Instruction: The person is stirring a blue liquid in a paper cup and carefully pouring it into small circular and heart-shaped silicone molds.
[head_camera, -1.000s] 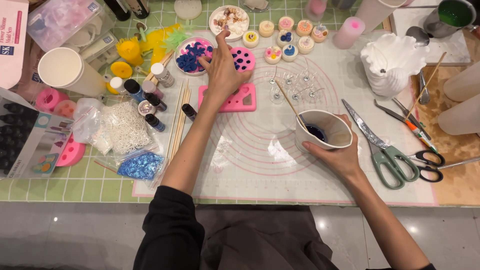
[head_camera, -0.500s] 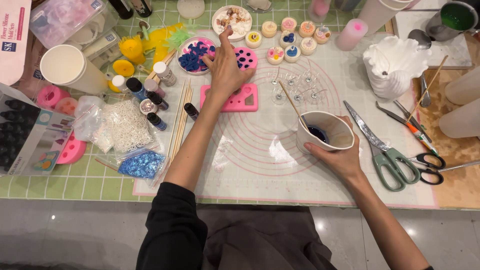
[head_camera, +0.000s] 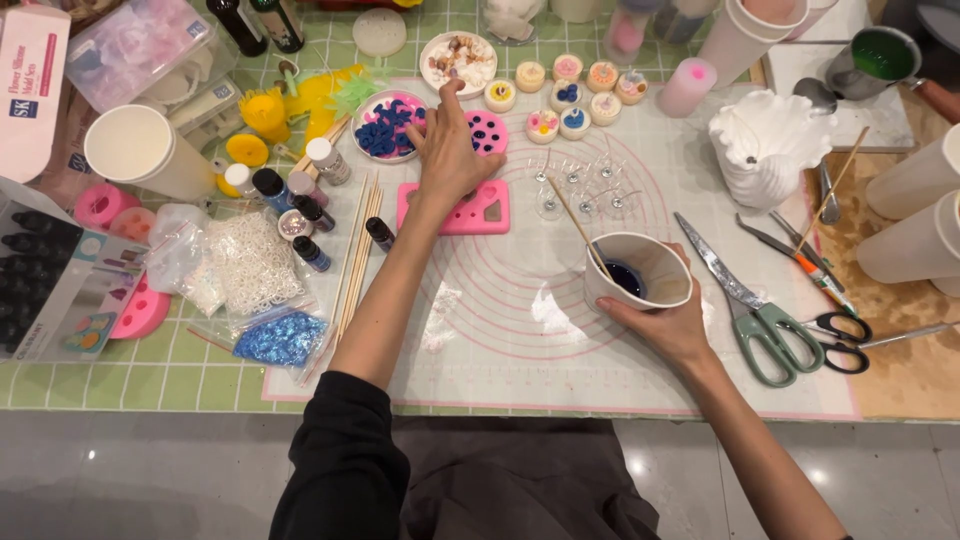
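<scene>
My right hand grips a white paper cup from below; dark blue liquid sits in its bottom and a thin wooden stick leans out of it. My left hand reaches across the pale silicone mat, palm down over a pink silicone mould, index finger pointing up toward a small plate of shell-like pieces. Beside the hand lie a round pink mould with blue dots and a dish of blue pieces.
Several small round candles stand behind the mat. Green-handled scissors and other tools lie to the right, near a white ruffled vessel. Left are wooden skewers, small bottles, bags of white and blue bits, and a large white cup.
My left hand has shifted slightly back and right, its index finger now pointing at the plate. The cup in my right hand stays in place.
</scene>
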